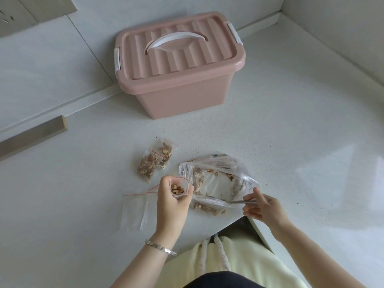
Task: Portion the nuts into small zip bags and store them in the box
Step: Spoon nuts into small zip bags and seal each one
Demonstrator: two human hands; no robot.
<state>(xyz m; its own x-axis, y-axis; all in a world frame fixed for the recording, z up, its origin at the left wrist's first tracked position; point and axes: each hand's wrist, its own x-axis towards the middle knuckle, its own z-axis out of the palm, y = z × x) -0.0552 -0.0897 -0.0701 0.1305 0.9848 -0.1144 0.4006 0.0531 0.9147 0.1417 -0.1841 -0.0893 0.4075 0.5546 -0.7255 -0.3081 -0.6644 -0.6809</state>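
Now, left hand (172, 201) is raised just over the counter (280, 125), near centre, fingers and thumb curled round a small zip bag (177, 189), mouth held open and facing up, some nuts (176, 189) inside; bracelet (161, 247) on that wrist. Right hand (265, 209) sits near right, thumb and fingers pinching the near-right rim of the large clear bag (218, 181); can't tell if it also holds a thin tool. Large bag lies open on the counter between the hands, walnut pieces left along its edges and near side. Two filled zip bags (154, 161) lie overlapping just far-left of the left hand, apart from it. Empty zip bags (133, 212) lie flat to the left, partly under the left hand. Pink box (176, 96) stands far centre against the wall, lid (193, 59) on, white handle (176, 39) folded flat, side clips down. Wooden strip (31, 136) at far left edge.
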